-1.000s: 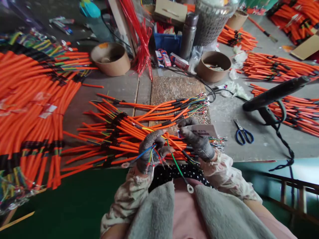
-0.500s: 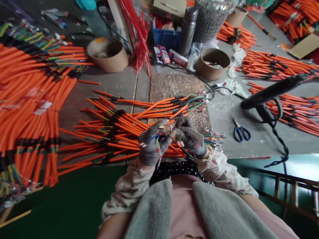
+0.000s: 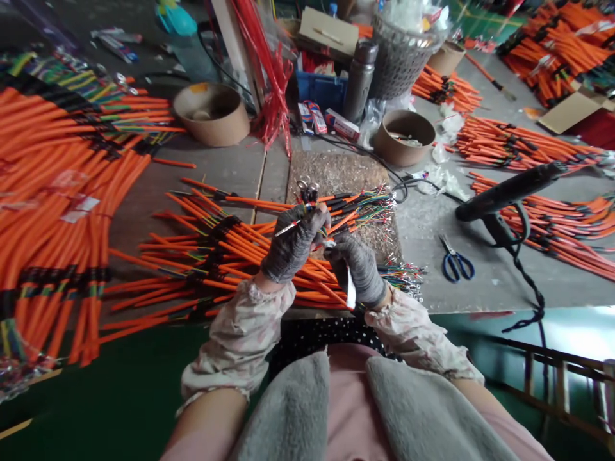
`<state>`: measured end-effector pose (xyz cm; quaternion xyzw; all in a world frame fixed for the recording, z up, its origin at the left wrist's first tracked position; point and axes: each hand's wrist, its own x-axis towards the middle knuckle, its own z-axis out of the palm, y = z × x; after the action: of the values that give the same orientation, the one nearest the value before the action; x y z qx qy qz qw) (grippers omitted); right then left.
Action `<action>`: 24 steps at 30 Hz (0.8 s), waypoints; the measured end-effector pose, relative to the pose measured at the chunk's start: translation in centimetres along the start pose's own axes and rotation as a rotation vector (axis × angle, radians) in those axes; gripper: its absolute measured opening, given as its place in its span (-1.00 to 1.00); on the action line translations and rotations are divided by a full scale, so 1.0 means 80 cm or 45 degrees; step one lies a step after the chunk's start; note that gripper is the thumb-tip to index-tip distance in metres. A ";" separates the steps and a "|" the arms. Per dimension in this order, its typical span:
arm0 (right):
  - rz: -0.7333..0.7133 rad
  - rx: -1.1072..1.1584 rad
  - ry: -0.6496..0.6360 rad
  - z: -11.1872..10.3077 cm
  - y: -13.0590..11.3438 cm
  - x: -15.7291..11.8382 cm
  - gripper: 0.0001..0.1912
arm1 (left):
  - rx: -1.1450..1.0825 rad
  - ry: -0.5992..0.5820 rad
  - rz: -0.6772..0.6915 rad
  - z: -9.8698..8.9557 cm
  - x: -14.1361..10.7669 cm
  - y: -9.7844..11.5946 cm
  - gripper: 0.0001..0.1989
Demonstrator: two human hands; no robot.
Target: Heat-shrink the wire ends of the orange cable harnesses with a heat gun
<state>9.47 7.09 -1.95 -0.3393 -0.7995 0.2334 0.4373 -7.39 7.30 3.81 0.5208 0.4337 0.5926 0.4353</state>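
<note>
My left hand (image 3: 289, 246), in a grey glove, is closed around a cable's wire ends. Large metal ring terminals (image 3: 307, 189) stick up above its fingers, and a thin pale tip points out to the left. Close beside it, my right hand (image 3: 361, 267), gloved too, is closed on a flat white strip (image 3: 351, 291) that hangs below the fingers. Something small and white shows at its fingertips. Under both hands lie orange cables (image 3: 254, 242) bound with black bands. More cables with stripped coloured wires (image 3: 368, 206) rest on the worn board (image 3: 336, 168).
On the right are blue-handled scissors (image 3: 456, 264) and a black heat gun (image 3: 509, 192) with its cord. Cardboard rings (image 3: 404, 137) and a steel flask (image 3: 360, 80) stand at the back. A large orange cable pile (image 3: 57, 192) fills the left side.
My left hand has turned up, and the ring terminals now show above it. My hands have moved slightly apart. The white strip in my right hand has swung from sideways to hanging down.
</note>
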 end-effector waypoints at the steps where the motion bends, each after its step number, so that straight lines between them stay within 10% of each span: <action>1: 0.017 0.011 -0.008 0.000 0.000 -0.001 -0.89 | 0.008 0.005 0.002 0.000 0.001 -0.001 -0.40; 9: 0.281 0.257 0.139 0.007 0.000 -0.005 -0.85 | 0.084 0.037 0.162 0.010 -0.025 -0.009 -0.67; 13: 0.767 0.724 0.131 -0.022 0.002 -0.017 -0.69 | 0.406 -0.291 0.684 0.030 -0.088 -0.019 -0.71; 17: 1.169 1.023 -0.043 -0.053 -0.002 -0.025 -0.67 | 0.577 -0.523 0.843 0.051 -0.130 -0.022 -0.72; 24: 1.185 0.940 -0.163 -0.061 -0.008 -0.022 -0.74 | 0.554 -0.560 0.825 0.054 -0.129 -0.023 -0.74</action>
<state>14.13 5.73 0.01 -0.4648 -0.4576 0.6829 0.3290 -2.18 -2.00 -0.12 0.8229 0.2598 0.4685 0.1896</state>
